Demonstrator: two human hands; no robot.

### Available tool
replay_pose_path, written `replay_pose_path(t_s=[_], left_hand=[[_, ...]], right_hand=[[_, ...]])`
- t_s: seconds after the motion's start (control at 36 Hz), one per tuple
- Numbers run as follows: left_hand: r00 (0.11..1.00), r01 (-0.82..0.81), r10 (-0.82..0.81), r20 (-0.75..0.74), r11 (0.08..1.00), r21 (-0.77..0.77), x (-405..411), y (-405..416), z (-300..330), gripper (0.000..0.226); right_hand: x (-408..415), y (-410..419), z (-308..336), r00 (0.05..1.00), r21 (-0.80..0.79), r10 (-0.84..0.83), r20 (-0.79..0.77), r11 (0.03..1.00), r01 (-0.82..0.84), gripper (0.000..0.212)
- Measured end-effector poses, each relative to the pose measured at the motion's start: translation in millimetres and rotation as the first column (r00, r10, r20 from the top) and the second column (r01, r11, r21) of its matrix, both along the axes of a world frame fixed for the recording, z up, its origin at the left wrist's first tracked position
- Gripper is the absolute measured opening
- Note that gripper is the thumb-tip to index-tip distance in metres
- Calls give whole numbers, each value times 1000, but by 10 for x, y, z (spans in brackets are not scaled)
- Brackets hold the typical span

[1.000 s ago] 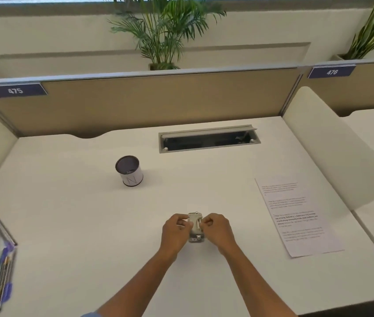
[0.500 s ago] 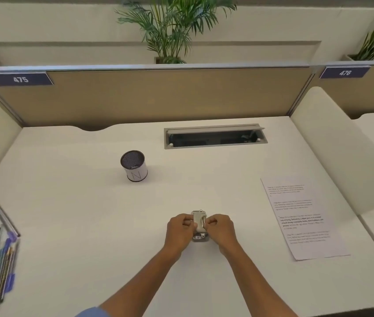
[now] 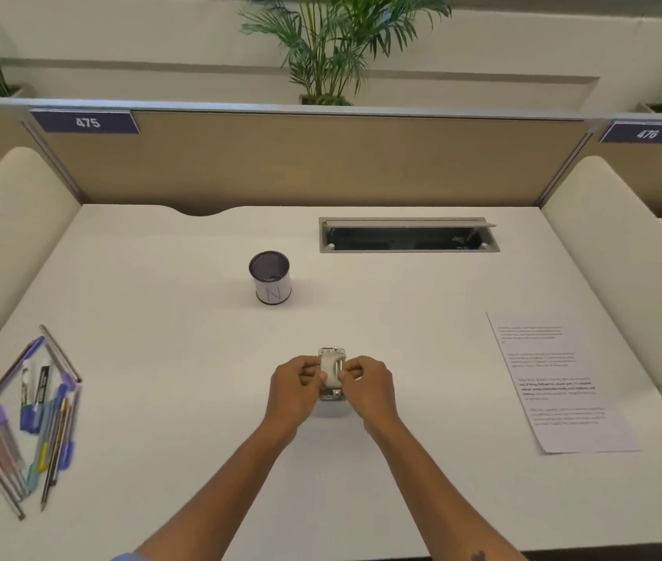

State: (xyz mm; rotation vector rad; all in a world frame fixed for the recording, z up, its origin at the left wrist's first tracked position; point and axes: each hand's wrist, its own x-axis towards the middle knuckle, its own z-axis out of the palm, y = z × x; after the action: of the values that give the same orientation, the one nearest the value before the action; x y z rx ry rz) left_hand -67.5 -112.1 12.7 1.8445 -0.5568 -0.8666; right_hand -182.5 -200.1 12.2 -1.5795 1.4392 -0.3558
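A small grey-white device (image 3: 332, 368) with metal ends sits near the middle of the white desk (image 3: 402, 500). My left hand (image 3: 296, 388) grips its left side with curled fingers. My right hand (image 3: 368, 386) grips its right side the same way. The fingers hide the middle of the device; its top and bottom ends show.
A mesh pen cup (image 3: 270, 278) marked N stands behind the hands. Several pens and markers (image 3: 32, 415) lie at the left edge. A printed sheet (image 3: 560, 380) lies at the right. An open cable tray (image 3: 408, 235) sits at the back, before the partition.
The camera has tilted down and left, so more of the pens at the left come into view. Both hands stay on the device in the same place.
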Motion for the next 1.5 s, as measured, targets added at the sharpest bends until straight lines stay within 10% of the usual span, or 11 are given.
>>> replay_pose_path(t_s=[0.89,1.36,1.5], left_hand=[[923,-358,325,205,922,148,1848,2827,-334,30],[885,-434,396,245,891,130,2140,3193,-342,29],[821,-413,327,468,906,91,2081,3155,-341,39]], right_hand=[[2220,2384,-293,919,290,363,156,872,-394,14],[2569,2684,-396,881,278,427,202,838,-470,12],[2467,2581,-385,872,88,461,165,874,-478,17]])
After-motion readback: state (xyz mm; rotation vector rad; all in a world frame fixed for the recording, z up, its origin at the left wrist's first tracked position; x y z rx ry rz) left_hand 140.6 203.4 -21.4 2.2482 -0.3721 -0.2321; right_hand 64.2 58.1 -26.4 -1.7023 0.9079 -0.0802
